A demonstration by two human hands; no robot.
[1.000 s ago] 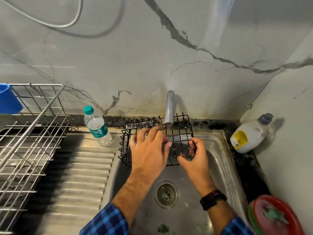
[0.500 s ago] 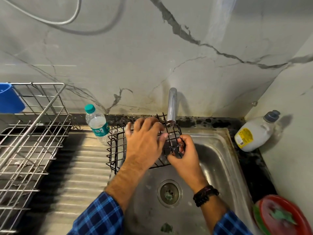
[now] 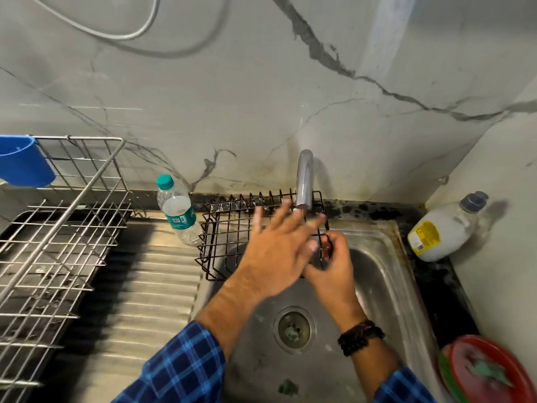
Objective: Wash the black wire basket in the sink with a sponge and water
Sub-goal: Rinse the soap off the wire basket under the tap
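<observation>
Under the tap, black wire basket (image 3: 232, 242) — right fingers (image 3: 334, 242) pinching its corner, left fingers (image 3: 290, 210) spread above.

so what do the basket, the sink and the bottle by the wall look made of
Black wire basket: thin metal wire, apparently with a dark, slightly glossy coating; open grid.
Sink: looks like stainless steel, brushed and dulled, with grey reflections and a ribbed drainboard.
Water bottle: clear thin plastic, see-through, with a green cap and label.

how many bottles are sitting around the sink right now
2: a clear water bottle left of the basket, and a white bottle lying in the right corner.
</observation>
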